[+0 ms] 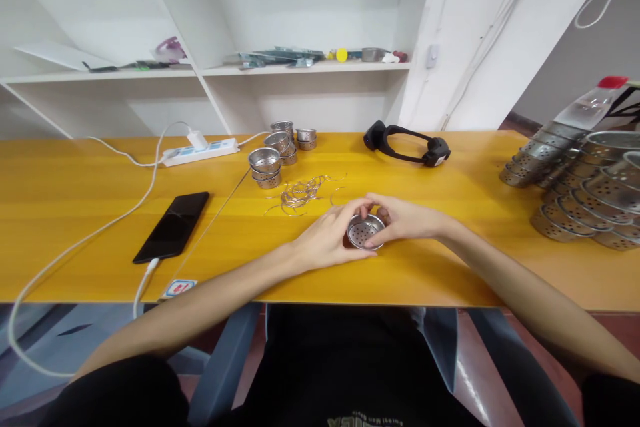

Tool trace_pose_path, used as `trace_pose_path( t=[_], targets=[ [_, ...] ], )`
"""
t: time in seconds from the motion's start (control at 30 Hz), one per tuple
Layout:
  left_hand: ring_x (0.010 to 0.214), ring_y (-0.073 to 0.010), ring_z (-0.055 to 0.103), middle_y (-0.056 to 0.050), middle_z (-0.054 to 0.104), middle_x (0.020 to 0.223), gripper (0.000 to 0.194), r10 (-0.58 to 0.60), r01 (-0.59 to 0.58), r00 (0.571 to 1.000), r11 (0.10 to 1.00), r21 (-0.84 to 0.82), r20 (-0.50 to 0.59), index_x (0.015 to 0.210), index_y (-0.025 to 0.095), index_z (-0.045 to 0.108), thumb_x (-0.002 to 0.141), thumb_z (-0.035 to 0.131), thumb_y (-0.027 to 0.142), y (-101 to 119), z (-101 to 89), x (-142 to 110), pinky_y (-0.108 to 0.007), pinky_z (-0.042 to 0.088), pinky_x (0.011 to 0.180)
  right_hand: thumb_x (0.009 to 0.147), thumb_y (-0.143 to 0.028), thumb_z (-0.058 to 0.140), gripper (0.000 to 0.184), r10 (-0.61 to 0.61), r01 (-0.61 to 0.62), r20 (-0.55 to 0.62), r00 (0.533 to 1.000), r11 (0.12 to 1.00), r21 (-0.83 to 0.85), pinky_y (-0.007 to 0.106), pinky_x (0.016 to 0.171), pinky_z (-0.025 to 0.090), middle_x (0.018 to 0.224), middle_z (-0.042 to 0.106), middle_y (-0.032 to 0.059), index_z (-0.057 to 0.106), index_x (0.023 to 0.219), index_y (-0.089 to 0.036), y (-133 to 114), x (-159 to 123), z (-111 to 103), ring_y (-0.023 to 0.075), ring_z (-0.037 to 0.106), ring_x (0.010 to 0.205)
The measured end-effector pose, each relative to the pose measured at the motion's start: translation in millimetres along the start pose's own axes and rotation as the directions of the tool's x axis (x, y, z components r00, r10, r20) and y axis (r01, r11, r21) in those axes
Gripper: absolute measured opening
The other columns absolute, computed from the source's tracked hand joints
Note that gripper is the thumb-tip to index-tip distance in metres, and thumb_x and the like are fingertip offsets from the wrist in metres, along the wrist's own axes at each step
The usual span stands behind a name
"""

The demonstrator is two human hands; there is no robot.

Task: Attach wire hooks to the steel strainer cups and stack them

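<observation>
A small round metal cup with a perforated bottom (364,233) is held near the front of the yellow table, its mouth facing up. My left hand (327,237) curls around its left side, fingers and thumb along the outer wall. From the right, my right hand (395,219) grips the rim, with its thumb reaching inside the cup and the other fingers at the far edge. Just beyond the hands lies a loose heap of thin bent metal wires (303,193). Behind the wires stand several similar perforated cups (265,161), some stacked.
At the right are many stacked perforated cups (580,207) and a clear bottle with red cap (583,110). A black headband device (405,143) lies at the back. A phone (173,227) with a white cable and a power strip (203,152) are on the left.
</observation>
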State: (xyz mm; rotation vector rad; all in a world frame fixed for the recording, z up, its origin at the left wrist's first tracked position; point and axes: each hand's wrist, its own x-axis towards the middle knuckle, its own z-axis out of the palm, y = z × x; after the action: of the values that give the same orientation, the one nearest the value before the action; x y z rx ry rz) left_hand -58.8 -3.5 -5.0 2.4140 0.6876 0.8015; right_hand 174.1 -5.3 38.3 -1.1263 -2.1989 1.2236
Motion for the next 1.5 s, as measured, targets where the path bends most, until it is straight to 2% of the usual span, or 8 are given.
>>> trace_pose_path(
  t=[0.2,0.4,0.63,0.87,1.03,1.23,1.37,1.5],
  targets=[
    [0.129,-0.0361,0.067,-0.015,0.064,0.145,0.080,0.034,-0.034,0.999,0.999,0.009,-0.012,0.148,0.025,0.043,0.085,0.085,0.054,-1,1.1,-1,-0.056,0.056,0.109,0.071,-0.026,0.085,0.036,-0.051,0.003,-0.146,0.988,0.950,-0.314,0.033,0.073,0.048,0.096,0.070,0.0029,0.061,0.097,-0.022,-8,-3,9,0.0204,0.064,0.083],
    [0.126,-0.0342,0.069,-0.016,0.064,0.144,0.079,0.042,-0.042,0.999,0.999,0.012,-0.023,0.147,0.024,0.041,0.086,0.083,0.052,-3,2.0,-1,-0.054,0.057,0.107,0.075,-0.024,0.080,0.029,-0.032,-0.066,-0.202,0.979,0.887,-0.458,0.033,0.069,0.042,0.096,0.071,0.0042,0.060,0.095,-0.022,-8,1,15,0.0219,0.064,0.083],
    [0.128,-0.0342,0.067,-0.014,0.064,0.142,0.075,-0.002,0.002,1.000,1.000,0.020,-0.019,0.144,0.026,0.041,0.086,0.082,0.050,1,2.7,-1,-0.057,0.055,0.110,0.081,-0.022,0.078,0.022,-0.096,-0.030,-0.217,0.971,0.859,-0.512,0.032,0.071,0.043,0.097,0.073,0.0043,0.061,0.096,-0.022,-2,2,15,0.0212,0.065,0.082],
    [0.129,-0.0326,0.066,-0.013,0.062,0.145,0.067,-0.077,0.077,0.997,0.997,-0.013,-0.008,0.145,0.029,0.039,0.089,0.076,0.037,7,3.2,-2,-0.057,0.056,0.110,0.092,-0.039,0.074,0.022,-0.128,0.074,-0.180,0.975,0.958,-0.278,0.027,0.064,0.046,0.085,0.072,0.0010,0.067,0.099,-0.020,7,1,6,0.0147,0.062,0.067],
    [0.134,-0.0374,0.062,-0.016,0.058,0.150,0.074,-0.145,0.144,0.989,0.988,0.061,0.004,0.150,0.028,0.037,0.089,0.077,0.039,4,-4.1,-2,-0.062,0.052,0.111,0.097,-0.057,0.067,0.038,-0.104,0.089,-0.312,0.944,0.994,-0.062,0.027,0.062,0.048,0.088,0.074,0.0029,0.070,0.097,-0.019,21,9,8,0.0148,0.063,0.067],
    [0.120,-0.0352,0.068,-0.011,0.071,0.129,0.061,-0.184,0.189,0.982,0.974,0.124,-0.052,0.128,0.025,0.054,0.083,0.086,0.051,3,-3.1,1,-0.057,0.056,0.102,0.093,-0.072,0.065,0.054,-0.049,0.114,-0.377,0.925,0.982,0.152,0.030,0.067,0.050,0.078,0.069,0.0014,0.069,0.086,-0.018,42,25,14,0.0165,0.063,0.070],
    [0.124,-0.0341,0.067,-0.010,0.072,0.132,0.045,-0.099,0.106,0.994,0.977,0.186,-0.044,0.122,0.024,0.062,0.090,0.080,0.051,2,0.9,0,-0.058,0.051,0.110,0.093,-0.074,0.063,0.057,-0.016,0.096,-0.398,0.917,0.979,0.181,0.029,0.064,0.048,0.070,0.064,-0.0004,0.067,0.083,-0.018,46,30,13,0.0154,0.058,0.065],
    [0.125,-0.0324,0.068,-0.010,0.072,0.136,0.048,-0.086,0.095,0.994,0.982,0.165,-0.066,0.132,0.025,0.062,0.092,0.077,0.049,2,2.7,0,-0.056,0.052,0.111,0.094,-0.073,0.063,0.055,-0.039,0.109,-0.387,0.921,0.981,0.160,0.030,0.067,0.049,0.076,0.067,0.0004,0.068,0.085,-0.018,46,29,14,0.0157,0.060,0.068]
  ],
)
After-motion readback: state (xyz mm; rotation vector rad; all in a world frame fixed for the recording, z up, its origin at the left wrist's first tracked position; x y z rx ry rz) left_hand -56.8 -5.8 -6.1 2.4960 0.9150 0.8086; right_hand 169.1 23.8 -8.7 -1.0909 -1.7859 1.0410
